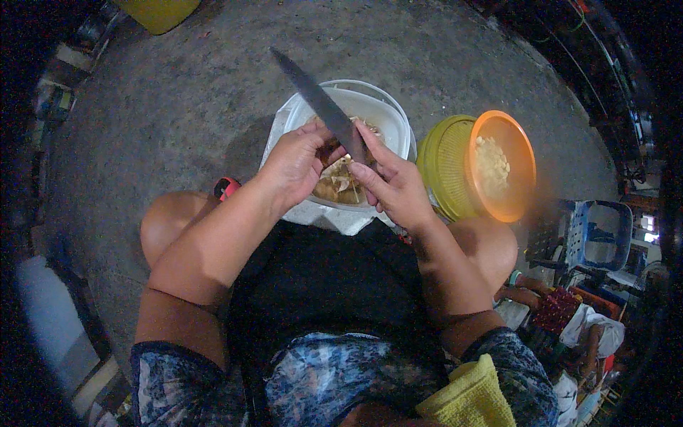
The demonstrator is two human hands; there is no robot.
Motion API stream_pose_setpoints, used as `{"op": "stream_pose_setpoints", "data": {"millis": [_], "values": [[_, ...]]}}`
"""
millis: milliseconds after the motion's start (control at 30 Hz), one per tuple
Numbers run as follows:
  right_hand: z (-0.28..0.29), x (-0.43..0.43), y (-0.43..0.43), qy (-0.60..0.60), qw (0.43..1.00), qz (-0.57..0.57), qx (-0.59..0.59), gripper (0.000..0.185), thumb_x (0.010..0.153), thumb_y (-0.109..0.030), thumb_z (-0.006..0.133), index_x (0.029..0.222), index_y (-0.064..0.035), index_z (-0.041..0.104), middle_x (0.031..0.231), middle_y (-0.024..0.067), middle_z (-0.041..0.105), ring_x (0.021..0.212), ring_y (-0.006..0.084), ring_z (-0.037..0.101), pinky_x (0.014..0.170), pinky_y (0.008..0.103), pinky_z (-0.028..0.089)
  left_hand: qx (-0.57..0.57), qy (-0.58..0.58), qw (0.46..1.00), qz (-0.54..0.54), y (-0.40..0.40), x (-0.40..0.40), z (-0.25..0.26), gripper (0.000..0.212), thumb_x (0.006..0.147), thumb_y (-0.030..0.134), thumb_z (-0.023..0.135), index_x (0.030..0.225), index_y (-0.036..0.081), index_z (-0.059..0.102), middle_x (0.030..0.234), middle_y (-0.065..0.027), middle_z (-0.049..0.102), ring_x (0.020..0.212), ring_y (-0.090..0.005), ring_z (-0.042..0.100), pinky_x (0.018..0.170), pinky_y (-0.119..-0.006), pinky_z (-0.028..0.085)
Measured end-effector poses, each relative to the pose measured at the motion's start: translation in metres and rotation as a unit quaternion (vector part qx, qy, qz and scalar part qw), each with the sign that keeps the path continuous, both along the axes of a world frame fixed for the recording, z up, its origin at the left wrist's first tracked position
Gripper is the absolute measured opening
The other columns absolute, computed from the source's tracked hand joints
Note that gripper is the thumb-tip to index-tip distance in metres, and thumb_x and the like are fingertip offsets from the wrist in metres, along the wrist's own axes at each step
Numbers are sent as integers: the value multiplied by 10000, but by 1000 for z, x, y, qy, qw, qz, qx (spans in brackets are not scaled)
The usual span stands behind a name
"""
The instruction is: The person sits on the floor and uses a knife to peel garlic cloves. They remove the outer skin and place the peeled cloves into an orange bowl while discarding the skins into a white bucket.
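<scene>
My right hand [392, 179] grips a long dark knife [315, 96] low on its blade, near the handle end, the tip pointing up and to the left. My left hand [299, 160] is curled close to the blade's lower part, fingers bent inward; whether a small piece is between them is hidden. Both hands are over a white plastic bucket or tub [397, 120] with pale and brown peelings [341, 181] inside. To its right, an orange plastic bowl [525, 176] holds several pale peeled pieces [492, 165].
A yellow-green basket [445, 165] supports the tilted orange bowl. A yellow container [157, 13] stands at the top left. A yellow cloth [472, 395] lies by my right arm. Another person [557, 307] and a blue plastic chair [605, 235] are at the lower right.
</scene>
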State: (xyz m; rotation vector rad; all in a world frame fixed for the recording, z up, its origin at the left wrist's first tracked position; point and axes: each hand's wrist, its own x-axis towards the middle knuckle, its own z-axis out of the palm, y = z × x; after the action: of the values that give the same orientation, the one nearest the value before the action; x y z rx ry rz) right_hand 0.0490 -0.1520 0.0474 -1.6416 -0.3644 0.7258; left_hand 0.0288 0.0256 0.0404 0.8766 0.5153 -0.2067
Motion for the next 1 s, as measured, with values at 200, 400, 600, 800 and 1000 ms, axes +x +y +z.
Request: {"op": "stream_pose_setpoints", "data": {"millis": [200,400,600,800,1000], "values": [[2,-4,2,13,1000,-6,24,689,910,-214,656,1494,-112,306,1434,120,429,1267,173,417,1055,329,324,-37,20,999,3,1,5,-3,184,958,129,521,1098,77,628,1043,-35,646,938,-127,607,878,-269,493],[4,1,-2,59,997,-8,-41,647,940,-264,612,1491,-112,310,1011,99,685,682,112,623,571,222,490,28,4,999,-18,-3,0,2,285,982,151,449,1180,-8,578,1143,-93,627,1035,-190,600,932,-308,479],[-8,2,-5,220,958,-48,176,580,998,-380,465,1478,-88,323,533,24,468,406,112,426,387,234,343,-50,-39,997,-39,4,4,-10,298,916,79,565,1191,-36,562,1147,-100,622,1054,-189,597,934,-287,496],[-19,7,-7,285,930,-109,206,620,1003,-395,436,1506,-91,240,541,31,469,402,116,414,377,243,327,0,-23,999,-22,2,3,-11,322,890,61,598,1195,-37,560,1126,-100,629,1027,-184,609,921,-290,502],[-10,0,0,208,954,-23,216,665,998,-346,476,1531,-127,145,567,26,487,422,119,443,379,230,358,7,-26,999,-33,3,2,-12,345,894,55,596,1224,-35,547,1113,-110,633,1022,-192,618,913,-310,509]]}}
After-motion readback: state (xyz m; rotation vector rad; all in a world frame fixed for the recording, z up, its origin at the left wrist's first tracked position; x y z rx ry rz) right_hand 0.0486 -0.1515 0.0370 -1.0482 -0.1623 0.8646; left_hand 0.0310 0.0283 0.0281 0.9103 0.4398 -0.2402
